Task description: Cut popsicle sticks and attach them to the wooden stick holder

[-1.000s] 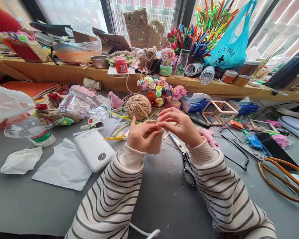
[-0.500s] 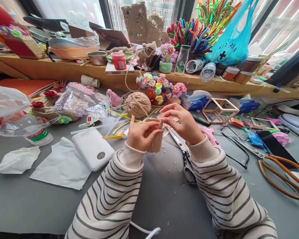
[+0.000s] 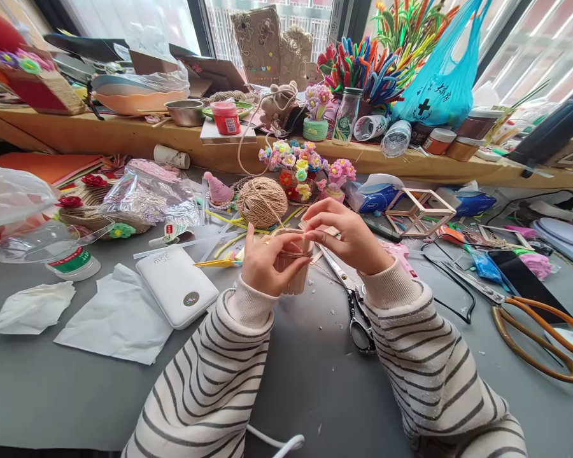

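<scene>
Head view — the craft-stick cup (image 3: 297,281) is upright, the left hand (image 3: 270,259) clamped across its rim, the right hand (image 3: 337,234) pinched closed at its right edge — contents unclear.

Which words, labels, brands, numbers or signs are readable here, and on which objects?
"35W", upside down, on the white power bank; its other markings are blurred.
Black cross sign, on the blue bag; its Chinese characters are unclear.
Too small or blurred: text on red jar, glass bottle, clear bottle, blue pack.
</scene>
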### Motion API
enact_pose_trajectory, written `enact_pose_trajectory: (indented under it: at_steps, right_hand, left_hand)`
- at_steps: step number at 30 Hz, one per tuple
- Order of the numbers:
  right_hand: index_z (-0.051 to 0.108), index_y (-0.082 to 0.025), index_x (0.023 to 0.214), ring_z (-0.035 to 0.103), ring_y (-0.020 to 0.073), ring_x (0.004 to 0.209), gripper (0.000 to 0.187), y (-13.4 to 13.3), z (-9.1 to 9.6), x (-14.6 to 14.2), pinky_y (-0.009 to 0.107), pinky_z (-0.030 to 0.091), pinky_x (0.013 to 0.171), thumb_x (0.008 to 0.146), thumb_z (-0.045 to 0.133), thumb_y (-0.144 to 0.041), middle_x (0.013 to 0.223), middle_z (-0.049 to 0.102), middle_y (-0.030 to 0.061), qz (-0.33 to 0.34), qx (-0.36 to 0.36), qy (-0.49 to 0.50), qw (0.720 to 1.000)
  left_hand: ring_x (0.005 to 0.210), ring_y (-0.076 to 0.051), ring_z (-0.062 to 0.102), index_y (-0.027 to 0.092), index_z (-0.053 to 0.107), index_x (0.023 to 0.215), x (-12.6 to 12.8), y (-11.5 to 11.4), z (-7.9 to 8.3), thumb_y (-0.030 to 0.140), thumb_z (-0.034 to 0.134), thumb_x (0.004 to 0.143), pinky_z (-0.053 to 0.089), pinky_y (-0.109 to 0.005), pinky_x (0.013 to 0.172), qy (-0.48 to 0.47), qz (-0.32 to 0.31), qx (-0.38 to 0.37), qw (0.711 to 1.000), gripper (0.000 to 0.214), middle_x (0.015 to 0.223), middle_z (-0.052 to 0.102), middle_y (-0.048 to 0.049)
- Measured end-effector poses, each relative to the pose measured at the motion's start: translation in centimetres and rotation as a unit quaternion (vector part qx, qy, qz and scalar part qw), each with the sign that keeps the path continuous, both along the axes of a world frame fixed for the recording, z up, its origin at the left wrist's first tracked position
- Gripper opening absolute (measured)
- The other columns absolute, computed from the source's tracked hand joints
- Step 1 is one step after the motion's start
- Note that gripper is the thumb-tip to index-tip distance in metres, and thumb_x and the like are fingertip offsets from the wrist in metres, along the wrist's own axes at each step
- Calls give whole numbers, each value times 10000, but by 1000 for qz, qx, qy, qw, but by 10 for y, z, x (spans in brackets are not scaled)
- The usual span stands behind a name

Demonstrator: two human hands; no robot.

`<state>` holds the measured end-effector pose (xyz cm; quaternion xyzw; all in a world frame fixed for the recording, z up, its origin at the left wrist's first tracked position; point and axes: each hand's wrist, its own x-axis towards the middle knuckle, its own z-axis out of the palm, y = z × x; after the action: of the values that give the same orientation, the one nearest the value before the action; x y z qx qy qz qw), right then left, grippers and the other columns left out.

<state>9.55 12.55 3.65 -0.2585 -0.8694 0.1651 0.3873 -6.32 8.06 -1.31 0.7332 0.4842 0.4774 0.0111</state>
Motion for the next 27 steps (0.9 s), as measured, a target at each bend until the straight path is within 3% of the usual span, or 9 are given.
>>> enact_pose_trajectory:
  at_steps: [8, 15, 24, 27]
  right_hand:
    - [576, -163, 691, 530, 163, 875, 122, -10, 12, 10, 337, 463, 776, 760, 570, -264, 876, 561, 64, -43, -83, 109, 990]
    - [574, -167, 672, 529, 149, 893, 118, -23, 16, 3, 312, 467, 769, 760, 572, -246, 887, 560, 46, -2, -117, 172, 978]
    - [595, -170, 672, 547, 132, 840, 153, -31, 21, 0, 297, 447, 789, 785, 540, -257, 854, 579, 38, -11, -132, 179, 975]
    - [579, -163, 673, 548, 136, 823, 189, -33, 24, 0, 272, 462, 722, 784, 530, -307, 850, 577, 46, -10, -165, 182, 969]
  left_hand:
    - [739, -174, 620, 187, 552, 966, 9, -18, -5, 346, 645, 655, 72, -509, 1046, -41, -13, 11, 999, 362, 703, 673, 1]
    - [673, -134, 618, 193, 637, 734, 9, -25, 8, 286, 580, 728, 247, -439, 1018, -101, -19, 19, 995, 109, 738, 694, -4]
    - [547, -106, 584, 177, 638, 627, 11, -42, 30, 266, 585, 715, 452, -305, 820, -219, -57, -84, 971, 135, 512, 644, 26]
    - [477, -98, 553, 173, 642, 643, 12, -45, 34, 273, 576, 721, 487, -272, 648, -259, -76, -105, 957, 143, 470, 612, 25]
